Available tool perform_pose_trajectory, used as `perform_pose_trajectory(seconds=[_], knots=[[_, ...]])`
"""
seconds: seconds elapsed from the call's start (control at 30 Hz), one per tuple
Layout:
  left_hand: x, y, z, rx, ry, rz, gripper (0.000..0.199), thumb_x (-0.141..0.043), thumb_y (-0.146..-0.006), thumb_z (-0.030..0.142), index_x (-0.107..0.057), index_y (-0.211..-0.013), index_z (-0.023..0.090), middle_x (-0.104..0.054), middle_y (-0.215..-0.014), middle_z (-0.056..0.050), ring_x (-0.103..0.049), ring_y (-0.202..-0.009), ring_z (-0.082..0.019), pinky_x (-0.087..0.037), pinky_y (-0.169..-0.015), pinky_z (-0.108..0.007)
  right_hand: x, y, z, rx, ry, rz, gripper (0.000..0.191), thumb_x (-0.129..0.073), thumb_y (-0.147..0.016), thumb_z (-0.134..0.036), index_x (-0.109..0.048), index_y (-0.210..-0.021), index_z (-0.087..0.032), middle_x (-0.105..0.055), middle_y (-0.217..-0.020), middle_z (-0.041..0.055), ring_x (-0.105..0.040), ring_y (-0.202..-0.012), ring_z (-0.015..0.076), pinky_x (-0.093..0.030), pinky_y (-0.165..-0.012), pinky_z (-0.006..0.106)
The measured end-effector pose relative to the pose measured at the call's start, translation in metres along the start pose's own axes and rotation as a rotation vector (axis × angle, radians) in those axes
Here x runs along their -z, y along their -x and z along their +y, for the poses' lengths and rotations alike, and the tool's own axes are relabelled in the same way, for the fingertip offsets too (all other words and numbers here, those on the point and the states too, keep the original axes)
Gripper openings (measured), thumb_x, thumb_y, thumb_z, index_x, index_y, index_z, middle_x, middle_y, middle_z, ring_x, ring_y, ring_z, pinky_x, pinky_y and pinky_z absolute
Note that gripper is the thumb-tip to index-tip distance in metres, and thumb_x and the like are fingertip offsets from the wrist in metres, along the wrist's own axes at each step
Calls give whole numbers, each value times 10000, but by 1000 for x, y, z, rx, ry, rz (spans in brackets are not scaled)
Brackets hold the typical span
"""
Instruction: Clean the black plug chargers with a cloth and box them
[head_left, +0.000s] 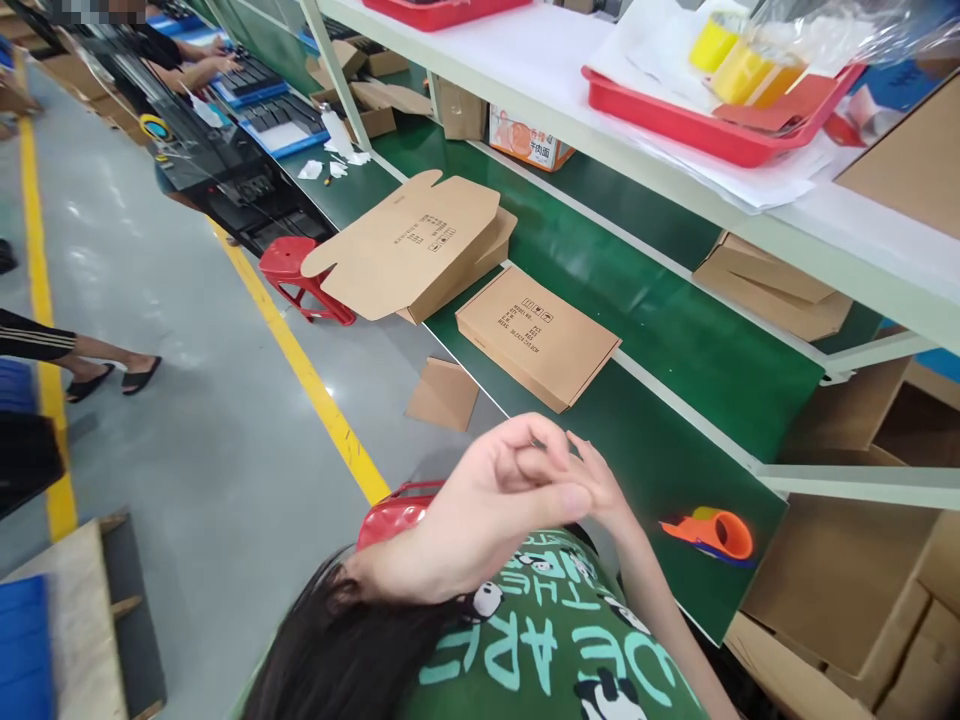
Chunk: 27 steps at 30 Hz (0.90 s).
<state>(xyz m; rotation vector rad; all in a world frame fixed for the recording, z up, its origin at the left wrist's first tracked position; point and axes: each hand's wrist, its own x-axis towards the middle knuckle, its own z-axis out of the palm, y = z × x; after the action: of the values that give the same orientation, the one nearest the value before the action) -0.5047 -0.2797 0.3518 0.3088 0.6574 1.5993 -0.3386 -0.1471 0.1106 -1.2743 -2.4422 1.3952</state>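
Note:
My left hand point(495, 505) is raised in front of my green printed shirt point(547, 650), its fingers curled in and the thumb laid along them. Whatever lies inside those fingers is hidden. Touching it from behind is my right hand point(604, 490), mostly covered, with the fingers that show stretched out. Beyond the hands, a closed flat cardboard box point(540, 335) with printed text lies on the green worktable point(675, 430). Farther along is a cardboard box with its lid raised point(420, 245). An orange tape dispenser point(720, 535) rests at the near right of the table.
Above the table runs a white shelf point(555, 60) bearing a red tray point(697, 125) with yellow tape rolls. Red stools point(292, 260) stand along the left edge. Large open cartons point(832, 570) sit at right. A co-worker's hands point(217, 62) are at the far table.

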Motion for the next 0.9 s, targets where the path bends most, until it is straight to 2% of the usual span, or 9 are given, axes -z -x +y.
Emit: perform_pose_trajectory(seconds=[0.1,0.3,0.4,0.5,0.67,0.73,0.83,0.87,0.9], knots=[[5,-3,1,-13,-61,117,174,-773,-850,170,-600,-859,191,-801,-861,-20,-688,-795,-86,-513,-765,-199,15,-3,3,-14,0,-27,541,-601,-968,-413,-473,-1460,-228,-427,-1546,121,-377,-1454,322,-326,-1186,610],[-8,3,-5,-55,-230,192,244,-768,-840,283,-535,-875,217,-799,-888,-6,-694,-769,-139,-545,-773,-303,37,-8,7,-26,-18,-46,556,-549,-992,-428,-433,-1494,-219,-406,-1573,125,-283,-1517,319,-264,-1223,606],[4,-4,-17,-37,-879,250,231,-665,-889,365,-475,-893,233,-775,-886,-33,-703,-796,-186,-569,-799,-375,41,-11,8,-19,-25,-57,560,-543,-993,-437,-430,-1497,-222,-397,-1580,124,-296,-1512,313,-268,-1224,598],[31,-23,-45,71,-1462,245,51,-574,-878,210,-527,-857,207,-738,-863,-86,-687,-996,-286,-473,-1013,-558,45,-11,11,-5,-28,-70,546,-544,-992,-443,-450,-1483,-223,-418,-1568,122,-350,-1486,298,-290,-1218,582],[61,-55,-79,189,-1621,121,267,-608,-713,89,-654,-969,149,-712,-1088,-166,-576,-1241,-391,-171,-1162,-725,57,-5,25,-15,-14,-60,549,-557,-970,-457,-489,-1457,-213,-469,-1538,121,-369,-1481,296,-283,-1225,578],[51,-56,-71,172,-1597,105,238,-572,-813,166,-648,-1038,151,-703,-1133,-168,-604,-1200,-355,-279,-1140,-682,64,-2,33,-27,-11,-44,554,-523,-965,-474,-491,-1461,-230,-469,-1546,107,-352,-1495,292,-279,-1237,562],[6,-40,-46,38,-1395,85,214,-479,-980,375,-604,-1017,206,-725,-1079,-102,-675,-1038,-233,-514,-981,-436,77,2,47,-47,-11,-12,589,-471,-942,-513,-502,-1460,-234,-482,-1539,101,-364,-1493,300,-301,-1240,537],[-14,-32,-39,-32,-1242,60,240,-497,-985,450,-583,-994,226,-738,-1014,-68,-689,-978,-198,-537,-925,-368,81,2,52,-55,-11,-1,603,-462,-933,-526,-507,-1456,-230,-487,-1534,107,-374,-1487,310,-315,-1234,541],[-34,-24,-34,-157,-870,-11,257,-611,-931,479,-577,-941,225,-748,-901,-55,-701,-857,-192,-543,-871,-354,85,2,56,-60,-12,7,613,-456,-927,-538,-511,-1453,-228,-491,-1529,113,-384,-1481,320,-328,-1225,547]])
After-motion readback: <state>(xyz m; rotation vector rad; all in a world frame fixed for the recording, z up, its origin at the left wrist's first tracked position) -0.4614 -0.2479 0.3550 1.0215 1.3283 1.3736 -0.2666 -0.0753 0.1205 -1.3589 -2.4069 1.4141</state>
